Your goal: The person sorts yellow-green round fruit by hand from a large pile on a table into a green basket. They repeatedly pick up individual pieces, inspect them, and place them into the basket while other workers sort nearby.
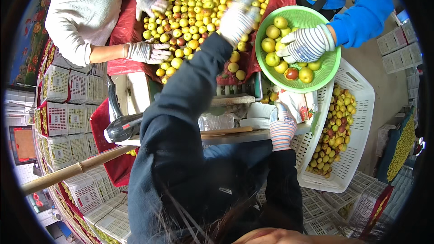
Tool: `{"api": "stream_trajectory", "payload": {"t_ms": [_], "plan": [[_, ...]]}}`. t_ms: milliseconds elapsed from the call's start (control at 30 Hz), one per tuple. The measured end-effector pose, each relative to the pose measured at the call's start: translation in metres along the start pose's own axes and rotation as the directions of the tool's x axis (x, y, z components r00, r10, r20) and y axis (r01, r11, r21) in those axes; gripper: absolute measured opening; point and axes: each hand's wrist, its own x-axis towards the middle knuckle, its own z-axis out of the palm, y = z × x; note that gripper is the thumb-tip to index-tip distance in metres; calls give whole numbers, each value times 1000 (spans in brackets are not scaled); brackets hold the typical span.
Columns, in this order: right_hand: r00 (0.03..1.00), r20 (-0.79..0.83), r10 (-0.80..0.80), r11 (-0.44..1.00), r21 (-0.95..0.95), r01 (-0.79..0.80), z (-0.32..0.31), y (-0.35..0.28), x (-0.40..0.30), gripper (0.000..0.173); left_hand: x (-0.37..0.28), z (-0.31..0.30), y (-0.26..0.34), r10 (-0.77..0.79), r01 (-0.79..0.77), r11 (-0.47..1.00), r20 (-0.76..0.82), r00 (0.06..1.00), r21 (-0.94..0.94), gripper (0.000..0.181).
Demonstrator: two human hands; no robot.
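My left hand, in a striped knit glove, reaches over a heap of yellow-green fresh jujubes, some with reddish patches. Motion blurs its fingers, and whether a fruit is in them cannot be told. Red plastic sheeting lies beneath the heap. My right hand, gloved too, rests at the near edge of the worktable, with thumb and fingers apart and nothing seen in it. Just left of it is a white plastic tray; a printed packet lies beyond it.
At the left, a co-worker's gloved hands touch the heap. Another's gloved hand is among jujubes in a green colander. A white crate holds jujubes at the right. A bamboo pole and stacked crates stand left.
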Motion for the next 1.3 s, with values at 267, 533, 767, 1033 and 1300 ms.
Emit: {"api": "stream_trajectory", "payload": {"t_ms": [267,533,767,1033,1300], "plan": [[999,-23,-26,999,-23,25,3,2,-2,31,-66,19,-96,-144,-149,746,375,916,649,66],[999,-1,-50,999,8,50,-8,4,-4,31,-154,-43,-67,5,-291,901,664,748,320,52],[998,53,-25,999,-19,26,-8,1,-1,34,-130,-157,-213,-263,200,776,19,965,598,69],[999,32,-22,1000,17,21,-9,4,-5,34,-196,-113,-102,-574,84,699,488,658,710,105],[1000,8,-26,999,38,26,-11,3,-4,32,-94,-112,-74,-508,212,747,334,794,630,53]]}}
